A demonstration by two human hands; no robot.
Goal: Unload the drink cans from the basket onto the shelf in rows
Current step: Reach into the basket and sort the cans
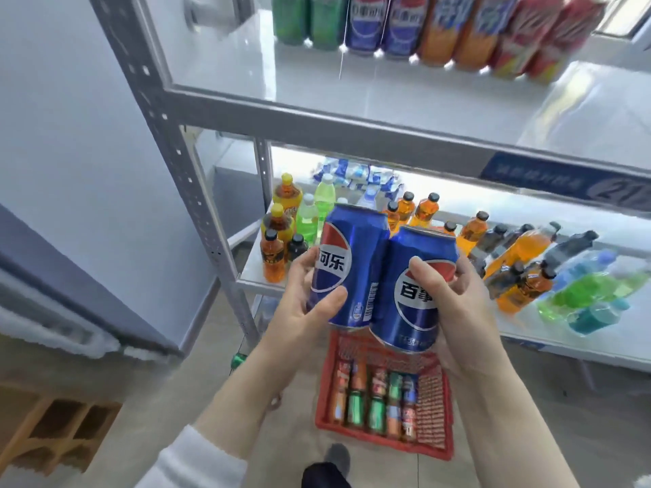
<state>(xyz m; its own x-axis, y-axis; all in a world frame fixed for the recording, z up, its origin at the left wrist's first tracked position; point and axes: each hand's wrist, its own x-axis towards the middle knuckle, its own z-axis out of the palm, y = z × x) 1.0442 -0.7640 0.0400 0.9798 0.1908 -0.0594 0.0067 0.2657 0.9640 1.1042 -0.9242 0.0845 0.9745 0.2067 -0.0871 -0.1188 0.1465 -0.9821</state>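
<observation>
My left hand [306, 304] grips a blue Pepsi can [355, 262], held upright in front of me. My right hand [454, 308] grips a second blue Pepsi can [415, 297] right beside it, the two cans touching. Below them on the floor sits the red basket [433, 403] with several cans lying in rows. The white upper shelf [317, 75] carries a back row of green, blue, orange and red cans [436, 26]. Both held cans hang below that shelf's front rail.
The lower shelf [563, 343] holds many drink bottles [521, 248], some upright, some toppled. A grey perforated upright post [197, 191] stands at left. A wooden lattice crate [53, 427] sits on the floor at bottom left. A green item [239, 360] lies by the post's foot.
</observation>
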